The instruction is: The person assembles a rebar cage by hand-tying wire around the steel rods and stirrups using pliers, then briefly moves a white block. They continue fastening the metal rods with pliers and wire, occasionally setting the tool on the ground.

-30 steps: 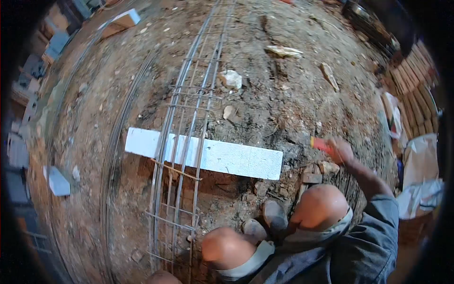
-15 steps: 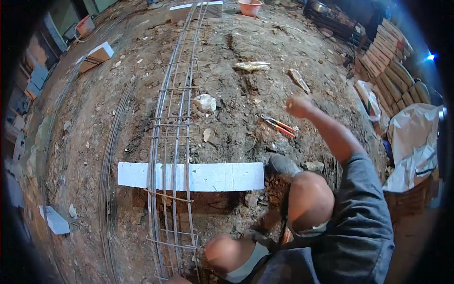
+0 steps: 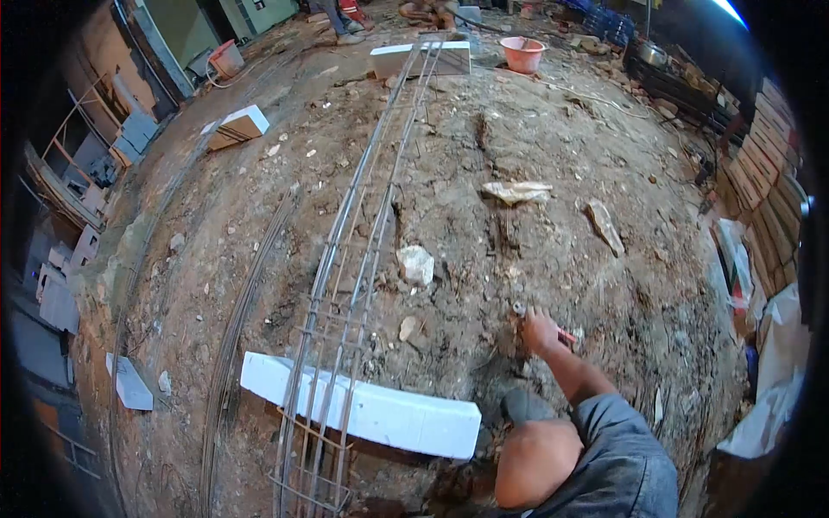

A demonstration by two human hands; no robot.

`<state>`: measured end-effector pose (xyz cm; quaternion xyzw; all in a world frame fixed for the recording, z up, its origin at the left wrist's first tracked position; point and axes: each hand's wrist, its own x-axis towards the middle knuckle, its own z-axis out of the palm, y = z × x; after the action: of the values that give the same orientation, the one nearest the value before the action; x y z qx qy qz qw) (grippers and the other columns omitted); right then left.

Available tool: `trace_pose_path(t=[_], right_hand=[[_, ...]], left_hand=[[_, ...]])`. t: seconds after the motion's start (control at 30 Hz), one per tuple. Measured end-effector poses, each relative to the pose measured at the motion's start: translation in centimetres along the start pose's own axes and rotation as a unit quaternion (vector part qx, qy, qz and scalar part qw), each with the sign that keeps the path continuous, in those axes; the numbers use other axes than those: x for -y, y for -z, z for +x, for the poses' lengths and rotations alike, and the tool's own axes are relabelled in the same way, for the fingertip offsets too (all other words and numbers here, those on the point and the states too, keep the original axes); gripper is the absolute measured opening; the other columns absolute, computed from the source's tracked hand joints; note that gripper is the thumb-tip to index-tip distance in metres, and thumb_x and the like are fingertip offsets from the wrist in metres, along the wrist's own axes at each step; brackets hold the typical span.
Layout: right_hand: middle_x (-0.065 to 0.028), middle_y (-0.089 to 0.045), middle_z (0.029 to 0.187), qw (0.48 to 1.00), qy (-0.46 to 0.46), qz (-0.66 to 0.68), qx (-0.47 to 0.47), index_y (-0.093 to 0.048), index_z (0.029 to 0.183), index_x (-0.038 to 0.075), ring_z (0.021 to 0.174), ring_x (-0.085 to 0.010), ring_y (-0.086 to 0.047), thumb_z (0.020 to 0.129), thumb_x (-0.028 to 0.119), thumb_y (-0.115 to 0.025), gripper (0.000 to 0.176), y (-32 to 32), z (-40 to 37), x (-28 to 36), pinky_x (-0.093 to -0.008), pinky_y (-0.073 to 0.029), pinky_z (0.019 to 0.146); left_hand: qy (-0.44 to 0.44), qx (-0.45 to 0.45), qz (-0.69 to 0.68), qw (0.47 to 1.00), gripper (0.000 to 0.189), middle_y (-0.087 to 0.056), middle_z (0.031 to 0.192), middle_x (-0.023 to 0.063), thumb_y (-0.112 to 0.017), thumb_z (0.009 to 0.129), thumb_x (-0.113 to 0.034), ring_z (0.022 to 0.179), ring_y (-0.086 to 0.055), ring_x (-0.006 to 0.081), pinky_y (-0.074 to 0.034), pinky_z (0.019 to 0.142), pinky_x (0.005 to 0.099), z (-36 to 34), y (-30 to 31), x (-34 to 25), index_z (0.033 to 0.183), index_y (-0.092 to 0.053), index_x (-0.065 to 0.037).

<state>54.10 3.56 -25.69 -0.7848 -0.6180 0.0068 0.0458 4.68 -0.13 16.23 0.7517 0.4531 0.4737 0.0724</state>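
Pliers under right hand, ends showing either side, cannot tell if clamped

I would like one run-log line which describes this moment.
right hand: on red-handled tool, grip unclear | left hand: not in view | rebar cage: across white block | pale stone: beside cage

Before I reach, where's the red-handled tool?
In the head view, the red-handled tool is right of centre, partly under the right hand, up and right of the long white block.
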Motion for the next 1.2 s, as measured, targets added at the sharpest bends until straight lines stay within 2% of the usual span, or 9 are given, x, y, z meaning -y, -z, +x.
trace_pose_path(t=[0.23, 0.3, 0.37, 0.4, 0.5, 0.63, 0.77, 1.13, 1.2], right_hand=[[-0.0207, -0.063, 0.087, 0.957, -0.136, 0.246, 0.068, -0.062, 0.094, 0.004, 0.087, -0.0398, -0.062, 0.084, 0.019, -0.063, 0.018, 10.3, 1.3, -2.6, -0.0479, -0.05, 0.074], [-0.0213, -0.064, 0.084, 0.957, -0.109, 0.265, 0.046, -0.062, 0.095, 0.004, 0.082, -0.041, -0.063, 0.086, 0.02, -0.062, 0.018, 13.6, 3.2, -5.2, -0.0483, -0.05, 0.072], [-0.0179, -0.067, 0.078, 0.96, -0.074, 0.265, 0.048, -0.062, 0.092, 0.002, 0.072, -0.0362, -0.067, 0.089, 0.024, -0.061, 0.022, 14.5, 5.1, -7.8, -0.0461, -0.051, 0.067], [-0.0179, -0.067, 0.078, 0.961, -0.075, 0.262, 0.055, -0.062, 0.092, 0.002, 0.072, -0.0362, -0.067, 0.089, 0.024, -0.061, 0.022, 15.3, 5.3, -9.1, -0.0461, -0.051, 0.067], [-0.0073, -0.064, 0.073, 0.747, -0.171, 0.617, 0.181, -0.061, 0.081, -0.001, 0.071, -0.017, -0.065, 0.095, 0.029, -0.057, 0.033, 19.0, 7.6, -9.9, -0.0362, -0.05, 0.063], [-0.0093, -0.066, 0.077, 0.852, -0.036, 0.514, 0.099, -0.061, 0.085, -0.001, 0.072, -0.0154, -0.064, 0.096, 0.025, -0.054, 0.03, 19.8, 9.1, -9.9, -0.0329, -0.05, 0.065], [-0.0081, -0.061, 0.066, 0.746, -0.078, 0.655, 0.094, -0.062, 0.08, 0.0, 0.062, -0.0133, -0.059, 0.095, 0.023, -0.055, 0.029, 22.1, 10.6, -9.2, -0.0321, -0.046, 0.056], [-0.0045, -0.049, 0.067, 0.895, -0.023, 0.444, 0.046, -0.063, 0.09, 0.0, 0.067, -0.016, -0.051, 0.097, 0.028, -0.055, 0.03, 23.2, 13.0, -8.6, -0.0344, -0.039, 0.056], [-0.0004, -0.05, 0.068, 0.813, -0.091, 0.559, 0.137, -0.062, 0.093, 0.004, 0.062, -0.0137, -0.047, 0.098, 0.031, -0.055, 0.028, 28.9, 12.0, -6.0, -0.03, -0.036, 0.053]], left_hand=[[0.049, -0.033, 0.003, 0.998, 0.043, -0.054, 0.121, 0.0228, -0.063, 0.082, -0.023, 0.115, -0.053, 0.0335, -0.041, 0.102, 0.0447, 1.6, -7.6, -5.9, 0.115, -0.054, 0.004], [0.205, 0.06, 0.08, 0.974, 0.04, -0.056, 0.124, 0.0236, -0.072, 0.075, -0.014, 0.111, -0.058, 0.0313, -0.051, 0.088, 0.0396, -1.0, -11.3, -5.5, 0.11, -0.06, 0.002], [0.206, 0.209, 0.105, 0.95, 0.073, -0.053, 0.134, 0.0173, -0.074, 0.086, -0.031, 0.104, -0.059, 0.0294, -0.044, 0.097, 0.0378, -6.7, -14.1, -1.8, 0.147, -0.041, -0.009], [0.37, 0.169, 0.003, 0.914, 0.039, -0.062, 0.121, 0.0164, -0.073, 0.081, -0.021, 0.096, -0.065, 0.0244, -0.053, 0.085, 0.036, -4.3, -17.4, -5.6, 0.109, -0.063, 0.003], [0.379, 0.263, -0.133, 0.877, 0.042, -0.064, 0.118, 0.0156, -0.075, 0.082, -0.019, 0.101, -0.066, 0.0227, -0.053, 0.086, 0.0356, -4.9, -23.3, -4.8, 0.116, -0.062, 0.002], [0.393, 0.363, -0.161, 0.83, 0.046, -0.067, 0.113, 0.013, -0.073, 0.087, -0.028, 0.102, -0.066, 0.0227, -0.052, 0.089, 0.0365, -1.9, -31.5, -4.4, 0.123, -0.06, -0.003], [0.358, 0.38, -0.148, 0.84, 0.044, -0.068, 0.111, 0.0144, -0.071, 0.088, -0.028, 0.102, -0.066, 0.021, -0.052, 0.088, 0.0361, -0.2, -36.5, -4.2, 0.124, -0.059, -0.005], [0.486, 0.36, -0.26, 0.752, 0.041, -0.068, 0.111, 0.013, -0.069, 0.09, -0.026, 0.103, -0.064, 0.0193, -0.05, 0.092, 0.0338, -4.2, -37.9, -4.3, 0.123, -0.059, -0.003], [0.438, 0.326, -0.305, 0.78, 0.044, -0.064, 0.12, 0.0134, -0.07, 0.09, -0.029, 0.108, -0.061, 0.0195, -0.049, 0.094, 0.0341, -6.1, -39.8, -3.0, 0.123, -0.059, -0.002]])
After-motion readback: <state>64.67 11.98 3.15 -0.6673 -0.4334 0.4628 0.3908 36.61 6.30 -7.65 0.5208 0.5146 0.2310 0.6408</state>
